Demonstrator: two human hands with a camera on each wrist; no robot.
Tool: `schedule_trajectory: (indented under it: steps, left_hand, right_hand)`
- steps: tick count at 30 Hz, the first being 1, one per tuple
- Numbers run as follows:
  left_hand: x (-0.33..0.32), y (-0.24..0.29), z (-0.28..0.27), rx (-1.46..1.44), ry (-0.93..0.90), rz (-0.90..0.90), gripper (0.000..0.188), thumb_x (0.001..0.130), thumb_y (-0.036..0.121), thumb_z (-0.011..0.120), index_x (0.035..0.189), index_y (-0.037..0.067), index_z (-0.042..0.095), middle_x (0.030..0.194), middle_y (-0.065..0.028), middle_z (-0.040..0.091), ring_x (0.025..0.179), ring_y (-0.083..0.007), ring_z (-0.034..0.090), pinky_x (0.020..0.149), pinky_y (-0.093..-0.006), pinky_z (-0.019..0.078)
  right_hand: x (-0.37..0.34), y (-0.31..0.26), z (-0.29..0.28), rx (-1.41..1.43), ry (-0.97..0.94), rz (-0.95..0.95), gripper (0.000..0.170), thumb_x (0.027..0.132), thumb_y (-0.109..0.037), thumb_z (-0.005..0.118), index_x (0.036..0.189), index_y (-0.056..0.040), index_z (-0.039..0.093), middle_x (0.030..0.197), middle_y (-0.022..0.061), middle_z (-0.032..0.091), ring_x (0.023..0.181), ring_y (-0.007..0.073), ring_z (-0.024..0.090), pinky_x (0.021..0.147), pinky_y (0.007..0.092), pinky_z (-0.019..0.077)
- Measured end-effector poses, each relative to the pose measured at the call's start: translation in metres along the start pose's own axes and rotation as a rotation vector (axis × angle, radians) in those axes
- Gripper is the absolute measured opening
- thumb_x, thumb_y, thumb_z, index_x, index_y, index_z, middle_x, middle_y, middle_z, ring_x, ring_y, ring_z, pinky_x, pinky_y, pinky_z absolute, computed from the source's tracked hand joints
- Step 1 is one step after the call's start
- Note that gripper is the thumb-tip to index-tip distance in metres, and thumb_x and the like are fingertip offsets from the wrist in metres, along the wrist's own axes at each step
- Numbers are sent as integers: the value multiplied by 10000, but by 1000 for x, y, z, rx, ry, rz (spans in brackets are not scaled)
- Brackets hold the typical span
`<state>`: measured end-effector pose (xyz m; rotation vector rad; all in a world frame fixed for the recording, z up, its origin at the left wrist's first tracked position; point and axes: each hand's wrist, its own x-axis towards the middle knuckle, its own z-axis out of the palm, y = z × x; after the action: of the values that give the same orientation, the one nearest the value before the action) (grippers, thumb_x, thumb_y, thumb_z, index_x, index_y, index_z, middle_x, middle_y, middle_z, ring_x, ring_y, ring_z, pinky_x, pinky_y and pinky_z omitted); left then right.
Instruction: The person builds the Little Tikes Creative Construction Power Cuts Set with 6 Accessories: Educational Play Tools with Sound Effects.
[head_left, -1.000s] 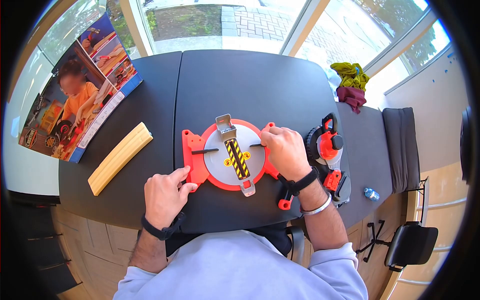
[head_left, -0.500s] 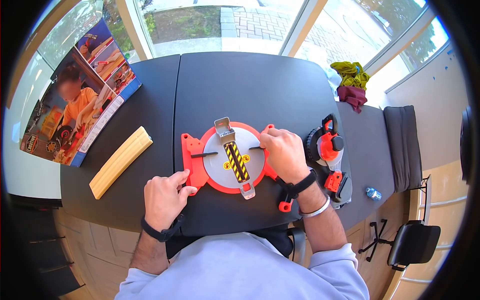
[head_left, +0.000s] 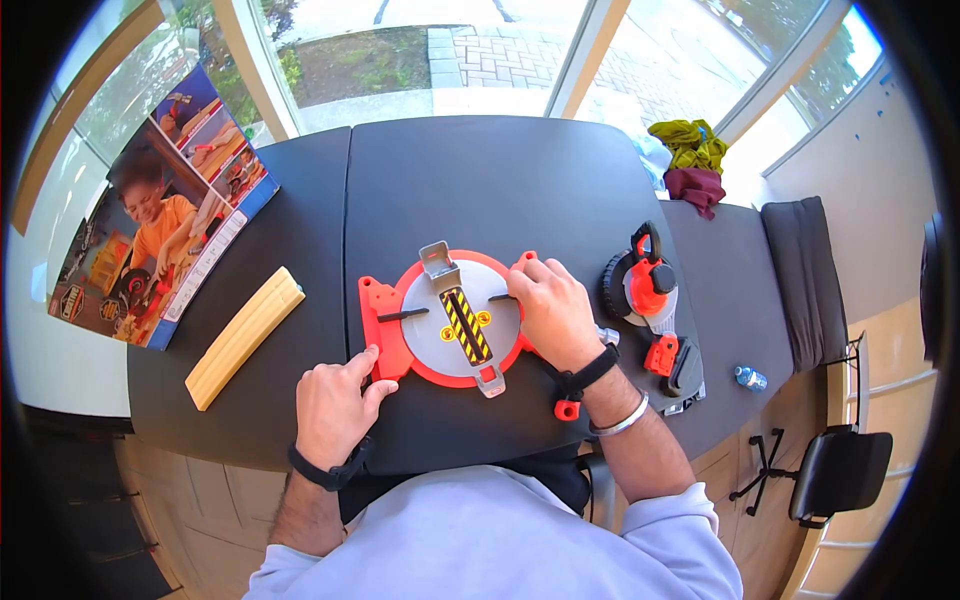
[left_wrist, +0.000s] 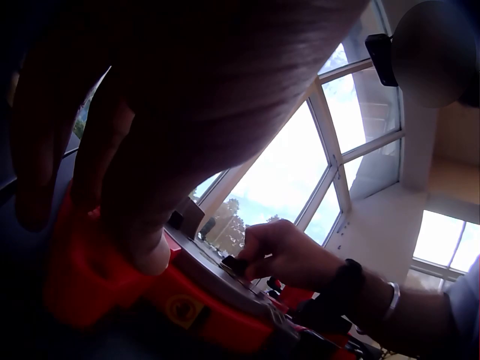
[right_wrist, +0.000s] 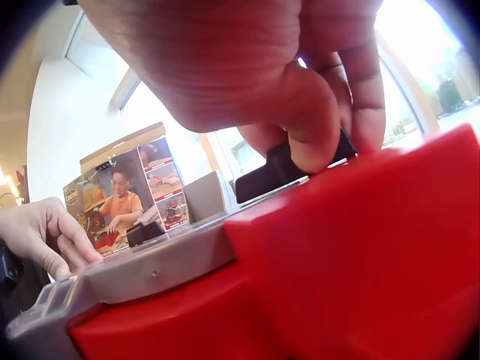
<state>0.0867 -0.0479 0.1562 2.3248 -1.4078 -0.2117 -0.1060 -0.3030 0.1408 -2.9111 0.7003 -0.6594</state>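
A toy miter saw base (head_left: 462,350), red with a round grey turntable and a black-and-yellow striped slot, lies on the dark table. My right hand (head_left: 555,312) is at its right side. In the right wrist view, thumb and fingers pinch a black bar-shaped piece (right_wrist: 277,169) at the turntable's edge. A matching black bar (head_left: 403,314) crosses the left edge. My left hand (head_left: 335,408) rests against the base's red left wing (head_left: 385,335), with the index fingertip on it and the thumb at its near corner. The left wrist view is dark there.
The red and black saw head (head_left: 650,290) lies to the right. A red and black handle piece (head_left: 567,408) sits below my right wrist. On the left are a wood-coloured toy plank (head_left: 245,335) and a picture box (head_left: 165,210). Crumpled cloths (head_left: 690,160) lie back right, with a small bottle (head_left: 750,378) near the right edge.
The head view has shifted slightly. My right hand keeps its pinch on the black bar, and a silver end now shows beside its wrist. My left hand stays at the left wing.
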Motion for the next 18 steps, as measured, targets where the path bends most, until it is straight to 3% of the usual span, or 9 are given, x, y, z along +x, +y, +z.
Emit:
schedule_trajectory:
  steps: [3, 6, 7, 10, 14, 18]
  left_hand:
    - [-2, 0, 0, -9, -24, 29, 498, 794, 228, 964, 1211, 6, 806, 814, -182, 767, 697, -307, 780, 670, -366, 600]
    - [-6, -7, 7, -104, -11, -19, 526, 815, 329, 942, 1262, 83, 812, 758, -162, 755, 710, -343, 760, 683, -435, 591]
    - [-7, -9, 8, -108, -2, -37, 540, 807, 316, 949, 1274, 85, 809, 758, -161, 756, 708, -330, 766, 688, -424, 595]
    - [-5, -10, 10, -132, 14, -36, 540, 795, 273, 961, 1273, 72, 810, 745, -161, 747, 672, -299, 759, 676, -394, 592]
    - [-2, -12, 9, -156, 24, -31, 498, 807, 232, 957, 1240, 34, 813, 730, -162, 728, 618, -279, 725, 641, -364, 571]
    - [0, -11, 9, -191, 35, -18, 475, 811, 197, 950, 1223, 5, 809, 771, -182, 749, 641, -285, 748, 654, -356, 580]
  right_hand:
    - [-7, 2, -8, 92, -60, 11, 88, 877, -32, 716, 960, -46, 692, 997, 104, 673, 1008, 321, 666, 832, 446, 597]
    - [-19, 1, -27, 198, -41, -23, 194, 853, -37, 797, 1035, -29, 728, 1076, 124, 697, 1079, 337, 655, 925, 454, 583]
    - [-23, -2, -38, 216, -19, 25, 317, 815, -47, 869, 1107, -18, 749, 1159, 140, 720, 1150, 348, 653, 992, 460, 569]
    - [-42, 3, -63, 270, 94, 145, 344, 798, -32, 886, 1114, -8, 753, 1206, 144, 733, 1189, 354, 657, 1011, 461, 568]
    - [-78, 31, -85, 151, 222, 335, 390, 784, -37, 908, 1145, -35, 762, 1218, 137, 748, 1193, 371, 663, 1022, 456, 558]
    - [-116, 64, -94, -115, 204, 580, 588, 795, -140, 933, 1325, -40, 699, 1242, 154, 736, 1208, 394, 644, 1039, 474, 542]
